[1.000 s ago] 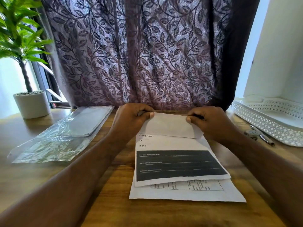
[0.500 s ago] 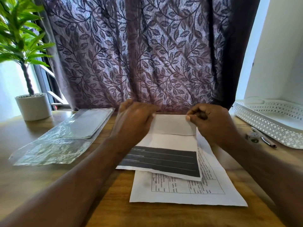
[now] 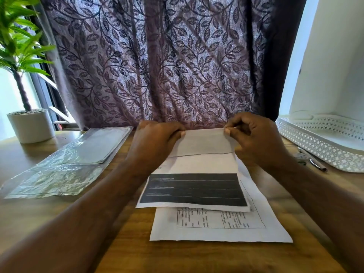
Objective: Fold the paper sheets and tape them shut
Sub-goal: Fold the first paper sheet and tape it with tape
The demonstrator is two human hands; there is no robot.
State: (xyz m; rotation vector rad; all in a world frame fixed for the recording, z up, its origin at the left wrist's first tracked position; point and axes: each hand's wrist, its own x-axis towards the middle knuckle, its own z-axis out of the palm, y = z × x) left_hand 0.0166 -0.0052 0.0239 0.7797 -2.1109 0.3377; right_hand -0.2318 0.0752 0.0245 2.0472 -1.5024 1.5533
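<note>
Both hands up at far edge of top sheet (image 3: 194, 186), pinching folded-over flap (image 3: 204, 141). Left hand (image 3: 155, 140): thumb on top of flap's left corner, fingers curled under, closed on paper. Right hand (image 3: 254, 138): thumb and forefinger nipped on flap's right corner, other fingers curled in. Flap lies toward wearer, blank side up, free edge running roughly straight between the two wrists. Top sheet printed w/ wide black band crossed by thin white lines, sits below the hands btwn both forearms, near edge slightly curled.

Second sheet (image 3: 218, 225) underneath, flat on wooden table (image 3: 197, 257), sticking out toward wearer and to right-hand side; printed grid w/ small text, unreadable. Top sheet overlaps its far half, skewed a bit.

Left of left hand: clear plastic sleeve (image 3: 65, 160), crinkled, flat on table, near left forearm but apart from it. Further left and beyond: white pot (image 3: 31, 126) w/ green plant (image 3: 19, 42).

Right of right hand: white perforated tray (image 3: 323, 142) at table edge, well apart from hand. Pen (image 3: 313, 159) just beside tray's near wall, btwn tray and right wrist. Small roundish item beside pen, too blurred to tell.

Beyond both hands: purple leaf-pattern curtain (image 3: 157, 62), hanging down to table's far edge, just behind knuckles. Can't tell if any tape present.
</note>
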